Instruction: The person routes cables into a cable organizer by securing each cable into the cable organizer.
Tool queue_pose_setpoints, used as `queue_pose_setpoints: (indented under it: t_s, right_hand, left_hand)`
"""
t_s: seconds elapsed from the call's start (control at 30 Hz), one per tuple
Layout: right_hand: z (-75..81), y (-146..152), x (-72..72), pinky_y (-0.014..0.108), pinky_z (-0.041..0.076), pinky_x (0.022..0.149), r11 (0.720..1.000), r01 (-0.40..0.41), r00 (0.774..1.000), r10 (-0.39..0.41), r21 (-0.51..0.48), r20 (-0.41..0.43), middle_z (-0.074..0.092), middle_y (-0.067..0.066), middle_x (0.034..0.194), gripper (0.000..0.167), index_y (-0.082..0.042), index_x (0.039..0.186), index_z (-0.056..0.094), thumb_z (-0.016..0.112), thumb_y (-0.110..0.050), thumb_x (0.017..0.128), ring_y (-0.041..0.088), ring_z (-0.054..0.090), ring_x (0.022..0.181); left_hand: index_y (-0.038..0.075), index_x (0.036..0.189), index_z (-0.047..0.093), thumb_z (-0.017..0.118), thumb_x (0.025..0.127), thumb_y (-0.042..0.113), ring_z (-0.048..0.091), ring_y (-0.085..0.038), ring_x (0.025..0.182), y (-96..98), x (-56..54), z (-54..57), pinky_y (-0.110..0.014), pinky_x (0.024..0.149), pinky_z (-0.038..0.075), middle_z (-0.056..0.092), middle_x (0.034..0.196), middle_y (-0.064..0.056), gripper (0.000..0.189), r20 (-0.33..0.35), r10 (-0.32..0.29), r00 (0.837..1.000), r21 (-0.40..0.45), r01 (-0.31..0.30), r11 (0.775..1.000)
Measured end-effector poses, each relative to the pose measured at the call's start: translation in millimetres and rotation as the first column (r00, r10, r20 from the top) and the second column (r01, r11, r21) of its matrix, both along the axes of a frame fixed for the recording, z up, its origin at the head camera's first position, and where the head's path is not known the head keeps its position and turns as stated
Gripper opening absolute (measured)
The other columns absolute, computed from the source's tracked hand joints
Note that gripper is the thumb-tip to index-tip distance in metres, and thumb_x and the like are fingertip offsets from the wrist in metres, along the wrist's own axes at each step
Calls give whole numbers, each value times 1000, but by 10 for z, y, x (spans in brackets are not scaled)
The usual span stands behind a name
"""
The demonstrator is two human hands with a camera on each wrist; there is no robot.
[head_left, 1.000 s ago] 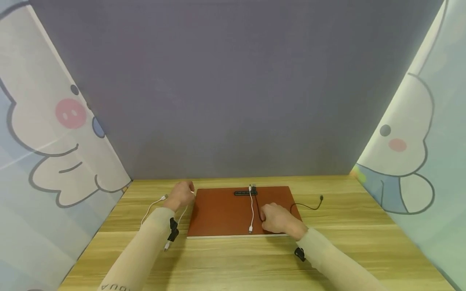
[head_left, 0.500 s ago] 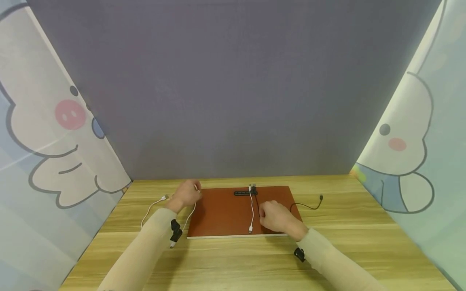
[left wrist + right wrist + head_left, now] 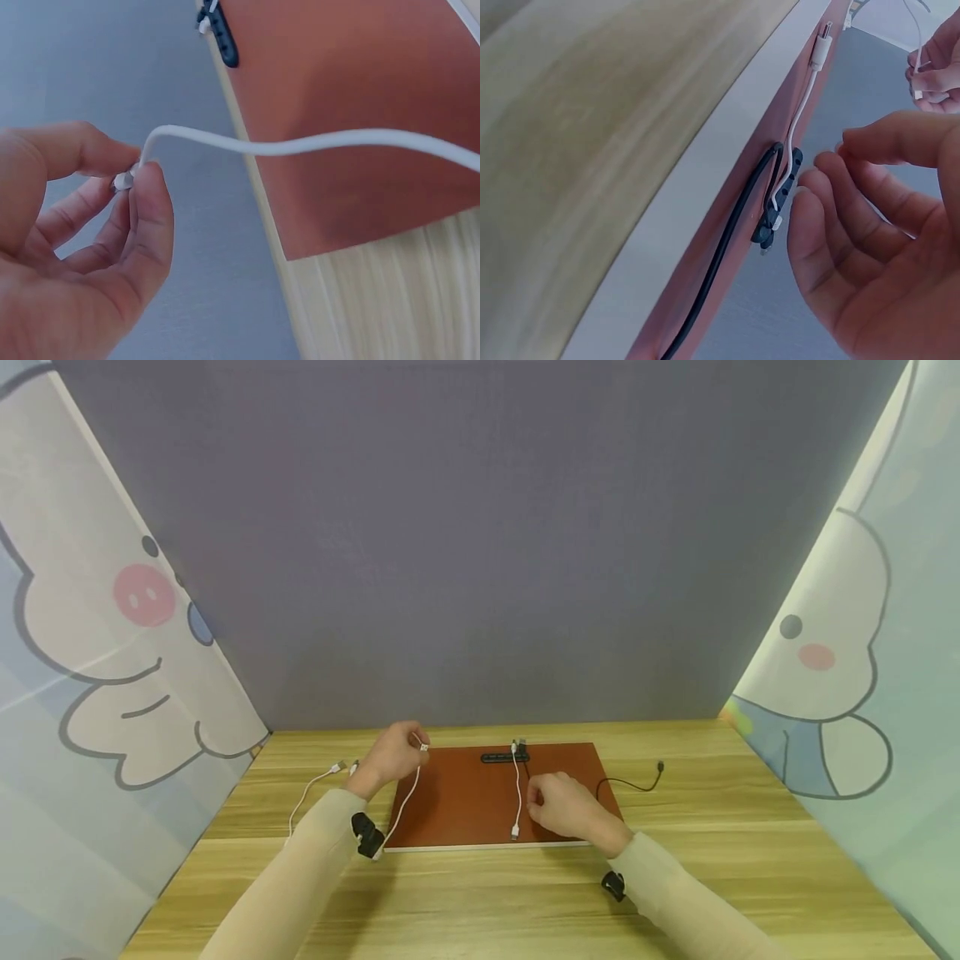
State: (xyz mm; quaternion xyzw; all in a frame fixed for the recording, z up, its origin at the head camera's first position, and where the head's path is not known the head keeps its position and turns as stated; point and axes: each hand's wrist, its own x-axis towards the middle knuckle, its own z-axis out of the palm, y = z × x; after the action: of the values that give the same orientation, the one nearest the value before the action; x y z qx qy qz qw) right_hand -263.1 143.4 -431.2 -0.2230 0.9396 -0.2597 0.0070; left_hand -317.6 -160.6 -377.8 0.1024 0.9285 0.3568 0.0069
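Note:
My left hand [image 3: 393,753] pinches the end of a white USB cable [image 3: 337,141] between thumb and fingers, above the far left corner of a reddish-brown board [image 3: 457,810]. The rest of this cable trails down past the wrist. Loosely curled and holding nothing, my right hand [image 3: 564,806] hovers over the board's right half. A black slotted cable clip [image 3: 495,758] lies at the board's far edge. Its right end bears a white cable [image 3: 805,97] and a black cable [image 3: 727,232], side by side.
Another white cable [image 3: 303,797] lies on the wooden table [image 3: 480,902] left of the board. The black cable's far end, with a black plug [image 3: 661,767], rests on the table to the right. A grey panel [image 3: 480,543] stands behind the table.
My left hand has moved right with the white USB cable, from beside the board to above its far left corner. My right hand has shifted slightly left and away from the near edge.

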Motion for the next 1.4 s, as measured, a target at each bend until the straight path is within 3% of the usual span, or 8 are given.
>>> queue_pose_setpoints:
  t_s: [0.23, 0.37, 0.6, 0.9, 1.23, 1.4]
  right_hand:
    - [-39, -45, -24, 25, 36, 50, 997, -37, 999, 35, -69, -36, 58, -10, 72, 14, -16, 83, 65, 67, -6, 92, 6, 41, 54]
    - [-64, -98, 3, 25, 41, 52, 983, -86, 996, 88, -160, 9, 61, -10, 74, 10, -14, 88, 66, 66, -7, 95, 5, 45, 54]
    - [-48, -232, 47, 28, 48, 62, 958, -143, 986, 160, -248, 50, 63, -9, 80, 3, -13, 93, 68, 68, -11, 96, 9, 57, 69]
    - [-17, -399, 57, 28, 51, 71, 940, -178, 976, 206, -292, 68, 67, -9, 88, 11, -6, 103, 72, 71, -13, 95, 8, 61, 79]
    - [9, -569, 86, 28, 51, 72, 929, -195, 967, 236, -314, 100, 68, -7, 92, 19, -3, 109, 72, 72, -14, 94, 8, 62, 80]
    - [47, -620, 91, 28, 52, 73, 926, -182, 968, 228, -332, 105, 68, -9, 92, 18, -6, 109, 73, 72, -16, 95, 7, 62, 81]
  left_hand:
    - [7, 107, 67, 70, 90, 7, 66, -21, 77, 36, 35, 13, -36, 67, 52, 65, 98, -9, 17, 20, -25, 999, 96, 23, 995]
    - [8, 108, 67, 71, 91, 9, 67, -23, 77, 95, 54, 32, -35, 68, 53, 65, 96, -7, 18, 26, -29, 999, 153, 24, 988]
    - [8, 105, 67, 70, 89, 7, 67, -27, 78, 224, 88, 112, -35, 68, 52, 64, 92, -6, 16, -6, -19, 1000, 211, 19, 977]
    - [9, 103, 67, 70, 89, 6, 66, -27, 80, 359, 153, 211, -35, 67, 51, 63, 90, -6, 14, -27, -3, 1000, 268, 10, 963]
    - [9, 101, 68, 72, 89, 6, 63, -23, 80, 464, 197, 241, -35, 69, 53, 63, 91, -6, 13, -58, 11, 998, 304, 7, 953]
    - [8, 104, 67, 71, 91, 5, 66, -28, 79, 510, 166, 221, -42, 72, 54, 64, 92, -8, 13, -29, -2, 1000, 379, 13, 925]
